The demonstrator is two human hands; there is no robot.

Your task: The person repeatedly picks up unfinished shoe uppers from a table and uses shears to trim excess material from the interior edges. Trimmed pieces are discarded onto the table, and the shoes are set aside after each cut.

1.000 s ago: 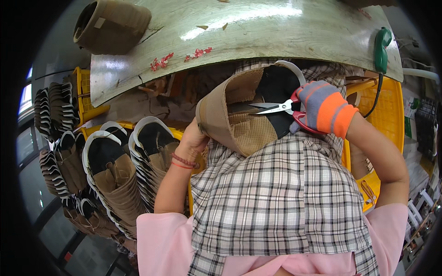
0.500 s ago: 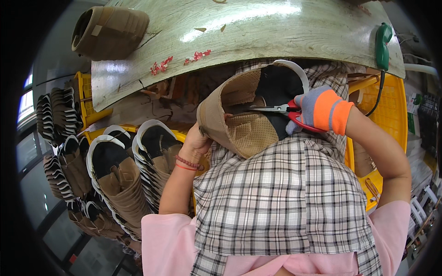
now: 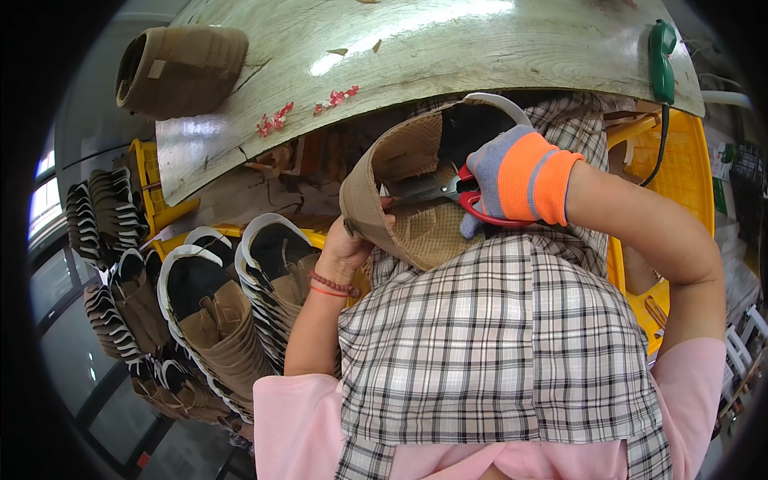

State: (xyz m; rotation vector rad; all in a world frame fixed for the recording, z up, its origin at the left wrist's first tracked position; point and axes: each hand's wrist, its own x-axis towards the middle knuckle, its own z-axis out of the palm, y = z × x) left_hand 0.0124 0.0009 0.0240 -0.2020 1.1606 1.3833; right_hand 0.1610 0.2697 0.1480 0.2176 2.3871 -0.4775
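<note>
A tan, cuff-shaped sewn fabric piece (image 3: 364, 198) with a mesh lining, a black inner part and a white curved edge rests against my lap below the table edge. My left hand (image 3: 346, 246), bare, grips its left side, fingers partly hidden inside the opening. Wearing a grey and orange glove, my right hand (image 3: 520, 178) is closed round red-handled scissors (image 3: 436, 189). Their blades reach into the piece, with the tips close to my left fingers. Whether the blades touch the fabric I cannot tell.
The table (image 3: 448, 60) curves across in front, bearing another tan piece (image 3: 196, 68) and a green corded tool (image 3: 661, 64). Nested stacks of similar pieces (image 3: 228, 328) stand at my left. A yellow basket (image 3: 694, 172) is at my right.
My right hand has moved left with the scissors, taking the blades deeper into the piece, near my left fingers. My left hand keeps its hold.
</note>
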